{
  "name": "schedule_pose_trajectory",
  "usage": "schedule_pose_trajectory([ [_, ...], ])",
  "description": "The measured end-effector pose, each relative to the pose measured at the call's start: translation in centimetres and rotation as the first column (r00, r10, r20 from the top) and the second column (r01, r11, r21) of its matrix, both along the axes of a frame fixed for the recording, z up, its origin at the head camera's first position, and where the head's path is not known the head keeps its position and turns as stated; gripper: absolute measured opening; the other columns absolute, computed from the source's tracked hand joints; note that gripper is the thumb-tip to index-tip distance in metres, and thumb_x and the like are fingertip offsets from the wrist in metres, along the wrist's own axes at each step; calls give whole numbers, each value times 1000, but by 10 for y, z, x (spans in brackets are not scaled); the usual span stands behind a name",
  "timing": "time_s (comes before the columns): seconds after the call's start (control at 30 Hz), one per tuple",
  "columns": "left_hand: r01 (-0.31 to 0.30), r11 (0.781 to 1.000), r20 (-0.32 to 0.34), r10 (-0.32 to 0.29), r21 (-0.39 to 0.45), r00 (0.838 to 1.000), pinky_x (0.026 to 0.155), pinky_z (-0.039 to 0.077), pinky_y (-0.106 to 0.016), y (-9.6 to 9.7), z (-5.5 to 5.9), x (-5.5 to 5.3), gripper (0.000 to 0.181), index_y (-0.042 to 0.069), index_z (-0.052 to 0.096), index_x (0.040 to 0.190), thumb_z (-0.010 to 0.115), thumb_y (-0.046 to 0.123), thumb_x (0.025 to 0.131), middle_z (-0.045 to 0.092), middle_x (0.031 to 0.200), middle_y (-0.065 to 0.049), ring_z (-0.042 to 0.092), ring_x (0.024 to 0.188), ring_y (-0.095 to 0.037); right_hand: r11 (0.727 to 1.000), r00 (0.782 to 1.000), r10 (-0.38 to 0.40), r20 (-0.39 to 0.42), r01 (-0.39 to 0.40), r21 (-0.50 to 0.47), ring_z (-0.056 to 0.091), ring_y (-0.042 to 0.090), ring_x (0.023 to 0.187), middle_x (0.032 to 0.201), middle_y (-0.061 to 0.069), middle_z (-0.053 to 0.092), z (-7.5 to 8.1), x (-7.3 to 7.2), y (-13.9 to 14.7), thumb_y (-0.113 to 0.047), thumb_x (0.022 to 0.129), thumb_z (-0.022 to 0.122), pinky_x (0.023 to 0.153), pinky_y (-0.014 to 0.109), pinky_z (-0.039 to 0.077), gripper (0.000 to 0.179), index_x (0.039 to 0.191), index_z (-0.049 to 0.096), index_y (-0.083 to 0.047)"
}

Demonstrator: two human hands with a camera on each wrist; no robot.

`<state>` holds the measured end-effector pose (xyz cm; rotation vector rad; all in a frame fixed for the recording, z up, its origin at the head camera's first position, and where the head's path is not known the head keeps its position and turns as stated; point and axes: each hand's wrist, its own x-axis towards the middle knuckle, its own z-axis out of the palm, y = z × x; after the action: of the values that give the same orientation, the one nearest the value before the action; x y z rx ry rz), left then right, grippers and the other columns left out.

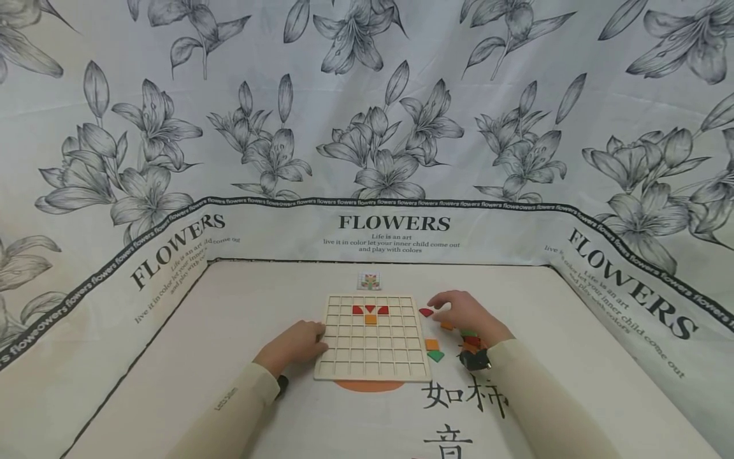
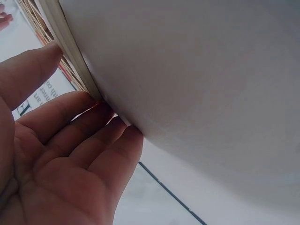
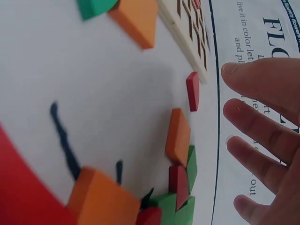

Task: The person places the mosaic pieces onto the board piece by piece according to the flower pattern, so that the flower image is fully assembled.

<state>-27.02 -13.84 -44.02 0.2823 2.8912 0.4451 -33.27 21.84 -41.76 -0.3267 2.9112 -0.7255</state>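
A pale wooden grid board (image 1: pixel 344 354) lies on the white table, bearing several red pieces and one orange square (image 1: pixel 371 319) near its far side. My left hand (image 1: pixel 294 346) rests at the board's left edge. In the left wrist view its fingertips (image 2: pixel 133 133) and thumb touch that edge. Beyond the board's right edge, my right hand (image 1: pixel 463 312) hovers with spread fingers, nothing between them. A loose red piece with a curved side (image 1: pixel 425 312) lies close to its fingertips; the right wrist view shows this red piece (image 3: pixel 192 91) on the table, apart from the fingers.
Right of the board lie an orange square (image 1: pixel 431 345), a green piece (image 1: pixel 436 356) and a cluster of red, green and orange pieces (image 3: pixel 176 201). A small pattern card (image 1: pixel 369 281) is behind the board. A flower-printed cloth (image 1: pixel 395 229) encloses the table's back and sides.
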Motion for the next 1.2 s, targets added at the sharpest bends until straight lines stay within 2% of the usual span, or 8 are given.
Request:
schedule_pose_trajectory([
  [0.23,-14,1000,11,14,0,1000,71,39,-34,0,-3,-1,16,11,61,98,62,26,93,52,84,-3,48,83,-18,999,999,-43,31,43,16,56,22,95,118,5,64,-7,2,11,-25,86,70,84,42,52,30,116,69,-21],
  [0.43,-11,1000,13,11,6,1000,70,39,-34,0,-1,0,15,11,60,94,62,26,93,52,83,-3,48,82,-18,999,999,-26,32,25,36,55,23,98,114,5,66,-11,3,15,-25,85,72,88,44,52,29,113,70,-19],
  [0.63,2,1000,-2,-2,7,1000,69,39,-34,0,-2,0,14,12,58,91,62,25,93,52,81,-3,48,81,-18,999,999,-33,43,31,44,53,22,94,108,3,65,-13,6,15,-24,85,71,83,39,51,30,114,70,-17],
  [0.83,7,1000,-4,-6,16,1000,67,38,-33,0,-2,1,15,12,57,87,62,25,93,50,78,-2,48,78,-17,996,1000,-26,0,26,88,53,23,95,109,4,66,-15,9,13,-23,84,73,87,42,52,32,115,70,-16],
  [0.93,0,1000,1,0,16,1000,69,39,-33,0,-1,1,15,11,60,92,62,26,93,52,81,-2,48,81,-18,993,1000,-15,-18,17,120,53,23,97,109,4,67,-14,9,12,-23,84,73,91,45,51,32,116,70,-15],
  [1.13,-22,1000,15,22,11,1000,78,44,-37,1,-1,0,32,6,63,117,63,27,93,59,97,-3,48,88,-19,990,1000,-18,-5,18,142,52,24,98,111,4,66,-16,7,11,-20,84,72,95,47,49,33,117,70,-14],
  [1.2,-23,1000,13,23,14,1000,78,43,-37,1,-1,1,31,6,63,116,63,26,93,59,95,-4,49,88,-20,990,1000,-17,-3,17,139,52,24,99,111,5,66,-15,7,10,-18,84,72,97,48,48,34,117,70,-13],
])
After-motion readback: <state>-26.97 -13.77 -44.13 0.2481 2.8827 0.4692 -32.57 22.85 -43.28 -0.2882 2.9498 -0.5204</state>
